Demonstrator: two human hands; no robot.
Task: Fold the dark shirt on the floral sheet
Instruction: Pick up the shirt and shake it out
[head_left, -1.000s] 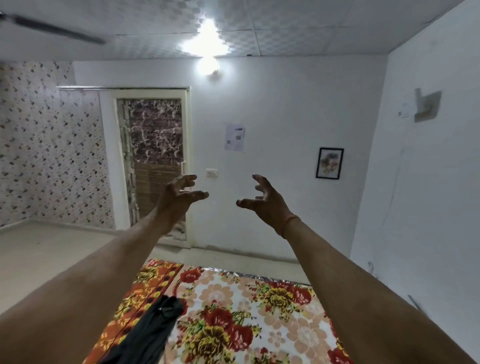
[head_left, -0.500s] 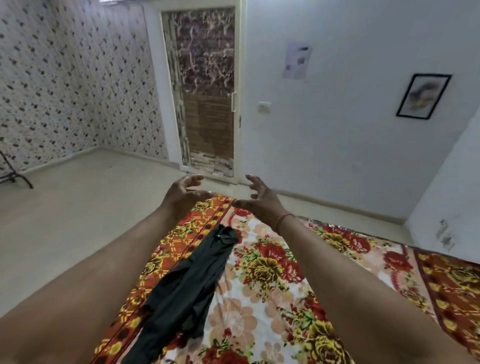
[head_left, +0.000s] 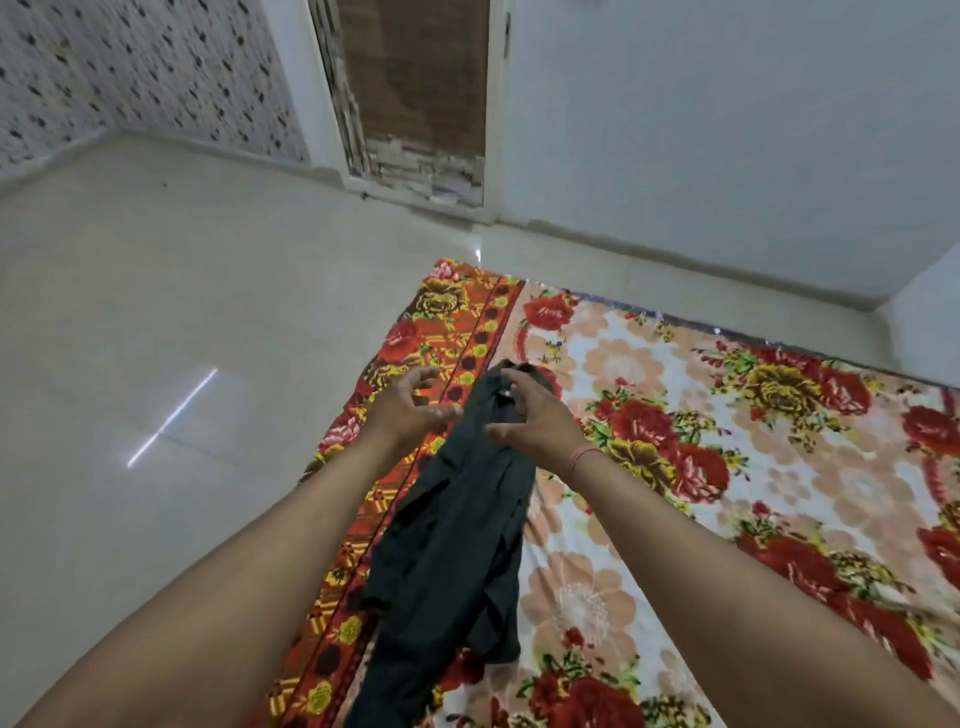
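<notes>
A dark shirt (head_left: 457, 545) lies bunched in a long strip along the left side of the floral sheet (head_left: 701, 467), running from the near edge toward the far corner. My left hand (head_left: 410, 408) hovers over the sheet's red border just left of the shirt's far end, fingers spread and curled, holding nothing. My right hand (head_left: 530, 421) is above the shirt's far end, fingers apart and empty, with a red thread on the wrist. Both forearms reach out over the shirt, hiding little of it.
Pale glossy floor tiles (head_left: 182, 364) spread to the left of the sheet. A door (head_left: 415, 104) and white wall (head_left: 727, 130) stand beyond the sheet's far edge. Patterned wallpaper (head_left: 130, 67) covers the left wall.
The view has tipped down from the ceiling and wall to the floor and sheet. Both hands have lowered toward the shirt's far end, staying empty with fingers apart.
</notes>
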